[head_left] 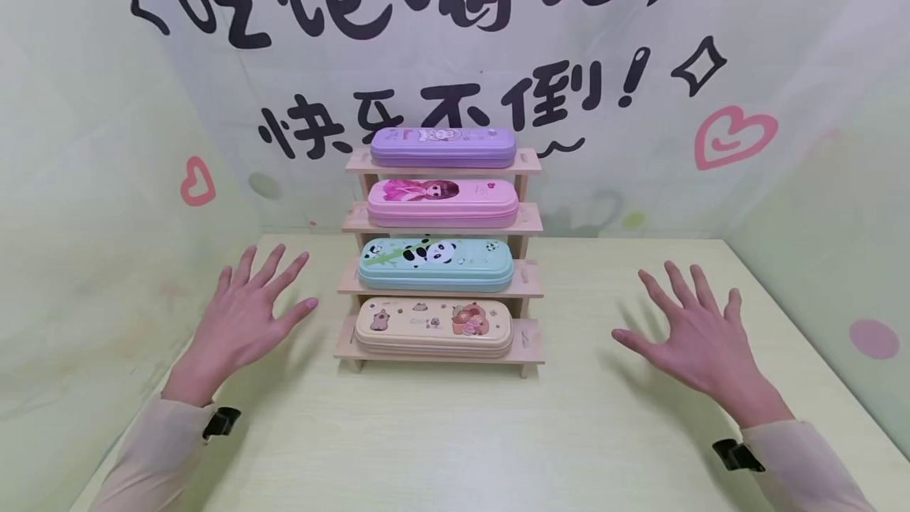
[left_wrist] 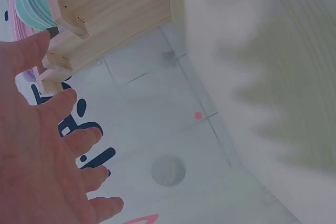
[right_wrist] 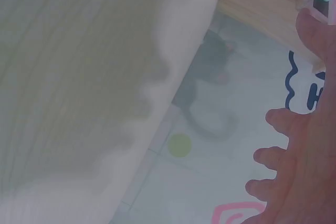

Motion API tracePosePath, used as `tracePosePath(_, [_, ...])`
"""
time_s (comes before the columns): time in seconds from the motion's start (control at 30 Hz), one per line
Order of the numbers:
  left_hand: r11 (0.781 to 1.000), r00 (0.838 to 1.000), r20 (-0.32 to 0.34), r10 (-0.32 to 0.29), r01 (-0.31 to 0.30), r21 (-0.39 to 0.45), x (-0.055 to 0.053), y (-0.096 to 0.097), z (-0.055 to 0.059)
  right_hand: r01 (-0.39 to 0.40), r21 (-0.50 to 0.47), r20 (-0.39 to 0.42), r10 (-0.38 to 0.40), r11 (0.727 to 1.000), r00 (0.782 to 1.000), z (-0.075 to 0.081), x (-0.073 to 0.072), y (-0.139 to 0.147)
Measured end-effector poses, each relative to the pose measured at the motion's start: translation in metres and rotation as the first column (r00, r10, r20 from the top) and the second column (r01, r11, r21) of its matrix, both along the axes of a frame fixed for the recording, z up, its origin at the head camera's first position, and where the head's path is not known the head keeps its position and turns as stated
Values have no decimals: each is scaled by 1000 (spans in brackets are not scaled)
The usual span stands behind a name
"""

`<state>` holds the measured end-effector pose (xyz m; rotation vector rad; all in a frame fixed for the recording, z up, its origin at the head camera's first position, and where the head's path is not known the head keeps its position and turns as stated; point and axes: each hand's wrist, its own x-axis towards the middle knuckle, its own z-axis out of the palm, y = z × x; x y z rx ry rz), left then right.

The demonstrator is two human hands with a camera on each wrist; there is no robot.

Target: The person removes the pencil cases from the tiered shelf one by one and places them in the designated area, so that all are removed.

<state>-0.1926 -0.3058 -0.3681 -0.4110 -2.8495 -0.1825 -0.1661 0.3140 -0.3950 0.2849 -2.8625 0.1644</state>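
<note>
Four-tier is how the wooden rack (head_left: 528, 346) looks, with one zipped pencil case per step. From top to bottom lie a purple case (head_left: 444, 150), a pink case with a doll figure (head_left: 472, 208), a mint-green panda case (head_left: 469, 267) and a cream case with small animals (head_left: 408, 326). To the rack's left my left hand (head_left: 245, 322) hovers above the table, fingers spread, holding nothing. On the other side my right hand (head_left: 697, 346) hovers likewise with spread fingers, apart from the rack. Both wrist views show bare hands and the rack's side.
The pale wooden table (head_left: 441, 441) reaches back to a white printed backdrop (head_left: 469, 62) with large black characters. Pale green side walls (head_left: 839, 243) close in the left and right. A black strap piece (head_left: 222, 422) sits on each wrist.
</note>
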Motion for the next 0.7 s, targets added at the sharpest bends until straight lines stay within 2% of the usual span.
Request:
tracePosePath(0.2, [1000,1000,-11,-13,13,14,1,2,4,-38,-23,-26,38,999,999,5,4,-10])
tracePosePath(0.47, [997,999,-7,-41,41,62,-3,11,11,-139,-107,-79,131,984,988,10,10,-38])
tracePosePath(0.6, [990,998,-3,-55,55,129,-7,16,13,-173,-164,-73,163,971,984,12,15,-55])
tracePosePath(0.7, [985,999,2,-49,48,164,-11,20,15,-188,-245,-35,185,951,982,15,19,-69])
